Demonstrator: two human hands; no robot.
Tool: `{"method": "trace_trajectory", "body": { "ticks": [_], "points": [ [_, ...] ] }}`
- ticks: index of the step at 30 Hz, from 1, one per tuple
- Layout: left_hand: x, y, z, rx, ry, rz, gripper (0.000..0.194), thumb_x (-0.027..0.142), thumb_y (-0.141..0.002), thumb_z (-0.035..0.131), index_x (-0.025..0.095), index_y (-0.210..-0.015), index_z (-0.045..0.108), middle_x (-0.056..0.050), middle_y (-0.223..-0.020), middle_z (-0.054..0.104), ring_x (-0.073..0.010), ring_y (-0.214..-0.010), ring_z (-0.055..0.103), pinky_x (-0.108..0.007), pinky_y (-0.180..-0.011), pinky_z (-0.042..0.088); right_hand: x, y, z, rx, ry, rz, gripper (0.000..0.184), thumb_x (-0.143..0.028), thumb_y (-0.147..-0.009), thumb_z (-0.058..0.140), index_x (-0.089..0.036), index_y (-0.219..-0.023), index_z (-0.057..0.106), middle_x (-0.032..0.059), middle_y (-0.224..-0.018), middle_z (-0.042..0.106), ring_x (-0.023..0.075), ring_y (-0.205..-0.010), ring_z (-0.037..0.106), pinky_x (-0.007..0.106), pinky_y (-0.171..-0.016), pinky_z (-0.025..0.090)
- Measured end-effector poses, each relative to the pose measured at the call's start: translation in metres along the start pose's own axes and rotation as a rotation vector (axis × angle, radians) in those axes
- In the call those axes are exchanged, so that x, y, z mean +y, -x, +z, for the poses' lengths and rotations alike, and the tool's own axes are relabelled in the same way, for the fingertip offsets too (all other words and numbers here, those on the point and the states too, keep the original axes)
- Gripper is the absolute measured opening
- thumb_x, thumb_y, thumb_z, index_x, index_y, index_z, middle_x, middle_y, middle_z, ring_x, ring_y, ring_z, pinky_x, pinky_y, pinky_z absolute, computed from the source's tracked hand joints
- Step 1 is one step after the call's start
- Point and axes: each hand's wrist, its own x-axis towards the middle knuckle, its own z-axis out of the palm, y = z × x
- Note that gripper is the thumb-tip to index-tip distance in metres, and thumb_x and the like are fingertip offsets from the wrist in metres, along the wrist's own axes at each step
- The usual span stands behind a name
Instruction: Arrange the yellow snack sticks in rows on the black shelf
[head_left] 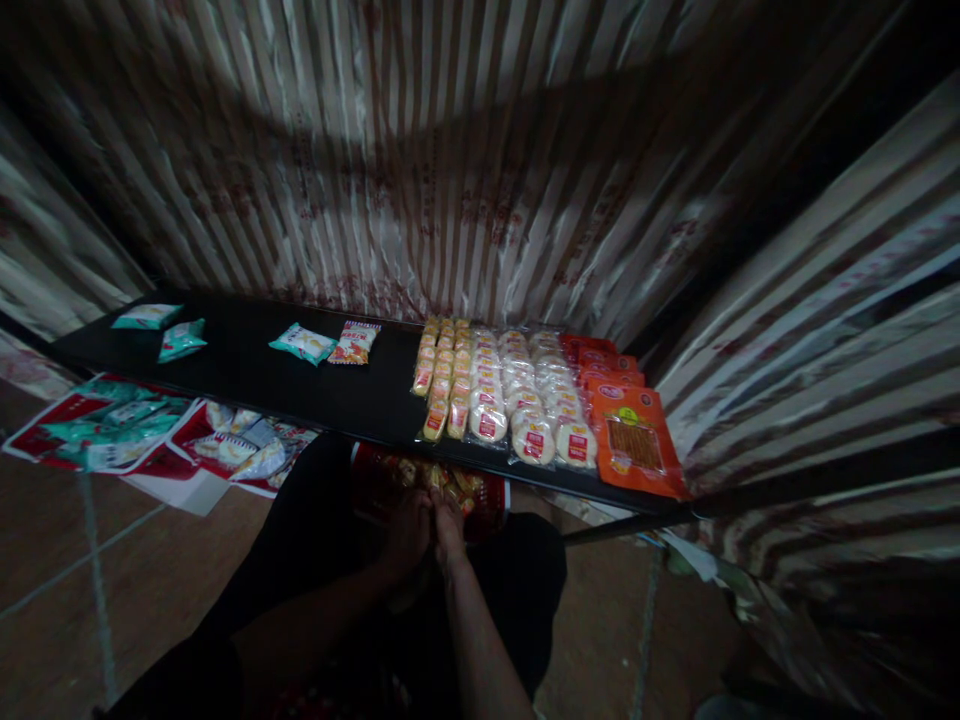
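Striped satin curtain (375,170) hangs behind and right of a black folding desk (225,370); the light is dim. Along the desk from its left end: two teal-and-white sachets (146,316), then a teal-and-white packet (302,344) beside a red-and-white snack pack (354,342). Toward the right end lie rows of wrapped yellow cakes (442,375), rows of round wrapped biscuits (525,400), and overlapping orange-red packets topped by a large orange packet of spicy strips (634,440).

Just in front of the desk's near edge, the left hand (407,535) and right hand (448,527) are pressed together, fingers pointing toward the desk. Whether anything lies between them cannot be told. Nearest, just beyond the fingertips and below the desk's edge, is a red package of gold-wrapped sweets (427,482). It looks light and soft, its slick wrappers likely to slide; best held by gathering its body or by a sealed edge, if one is within reach.

Printed sheets with more packets (112,430) lie on the tiled floor (75,570) left of the desk.
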Motion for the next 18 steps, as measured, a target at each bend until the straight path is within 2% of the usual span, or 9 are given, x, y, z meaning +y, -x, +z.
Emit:
{"method": "trace_trajectory", "body": {
  "ticks": [3,6,12,18],
  "points": [
    [-0.002,-0.001,0.000,0.016,-0.008,0.002,0.029,0.028,-0.089,0.029,0.019,-0.081,0.055,-0.009,-0.091,0.061,-0.0185,-0.089,0.056,-0.034,-0.085,0.044,0.002,-0.005,-0.002,0.096,0.041,0.009,0.031,-0.045,-0.054,0.072,-0.020,-0.072,0.066,0.0040,-0.080,0.070,0.0205,-0.088,0.063,0.026,-0.069,0.048],
    [-0.006,-0.003,0.001,0.042,-0.029,-0.003,0.026,0.025,-0.087,0.030,0.019,-0.078,0.053,-0.008,-0.086,0.059,-0.0181,-0.083,0.055,-0.033,-0.080,0.044,0.005,-0.008,-0.001,0.137,0.002,0.031,0.033,-0.046,-0.055,0.069,-0.020,-0.075,0.064,0.0020,-0.077,0.068,0.0182,-0.080,0.063,0.025,-0.065,0.048],
    [-0.018,-0.008,0.002,0.045,-0.081,-0.049,0.029,0.022,-0.087,0.027,0.019,-0.071,0.051,-0.004,-0.074,0.057,-0.0165,-0.075,0.054,-0.031,-0.076,0.044,0.005,-0.006,0.001,0.064,-0.099,0.120,0.037,-0.050,-0.051,0.071,-0.021,-0.071,0.057,-0.0027,-0.066,0.063,0.0141,-0.063,0.060,0.024,-0.055,0.046],
    [-0.015,-0.009,-0.001,0.066,-0.039,-0.155,0.024,0.021,-0.085,0.031,0.016,-0.088,0.054,-0.007,-0.083,0.061,-0.0168,-0.076,0.058,-0.033,-0.077,0.046,-0.002,-0.002,-0.001,0.009,-0.045,0.120,0.032,-0.047,-0.055,0.071,-0.021,-0.070,0.062,0.0003,-0.068,0.067,0.0172,-0.073,0.063,0.026,-0.061,0.048]
  ]
}}
